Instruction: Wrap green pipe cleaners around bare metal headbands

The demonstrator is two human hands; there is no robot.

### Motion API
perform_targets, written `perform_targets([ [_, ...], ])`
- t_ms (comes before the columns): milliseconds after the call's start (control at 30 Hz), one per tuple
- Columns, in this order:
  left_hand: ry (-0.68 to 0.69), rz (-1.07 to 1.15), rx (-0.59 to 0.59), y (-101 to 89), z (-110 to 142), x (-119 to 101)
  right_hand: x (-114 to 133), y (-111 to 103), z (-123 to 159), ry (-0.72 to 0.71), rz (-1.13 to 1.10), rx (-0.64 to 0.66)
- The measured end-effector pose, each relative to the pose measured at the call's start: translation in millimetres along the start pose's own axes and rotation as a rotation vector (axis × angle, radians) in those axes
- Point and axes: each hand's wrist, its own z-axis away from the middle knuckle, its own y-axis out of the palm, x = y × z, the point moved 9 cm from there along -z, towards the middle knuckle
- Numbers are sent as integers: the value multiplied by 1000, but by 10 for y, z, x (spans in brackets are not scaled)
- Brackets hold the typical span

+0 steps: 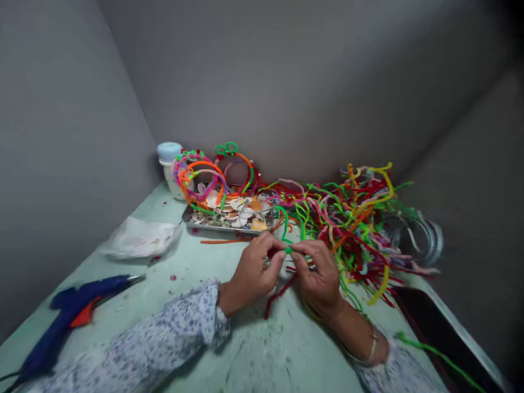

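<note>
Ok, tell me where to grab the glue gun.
Take the glue gun by its blue handle end, coming from the near left. It lies flat on the table with its nozzle pointing toward the tray, its orange trigger facing you.

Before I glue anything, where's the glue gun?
In the head view, the glue gun lies at the table's near left, beside the left sleeve.

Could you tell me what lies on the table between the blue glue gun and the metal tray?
In the head view, a crumpled clear plastic bag lies between the glue gun and the metal tray, with a few small red scraps on the green table.
</note>
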Motion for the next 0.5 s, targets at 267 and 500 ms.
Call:
perform_targets([
  [267, 2, -29, -7, -4, 22, 12, -23, 5, 3, 70, -53, 41],
  [500, 3, -37, -6, 9, 32, 17, -44, 19, 7, 111, -89, 78],
])
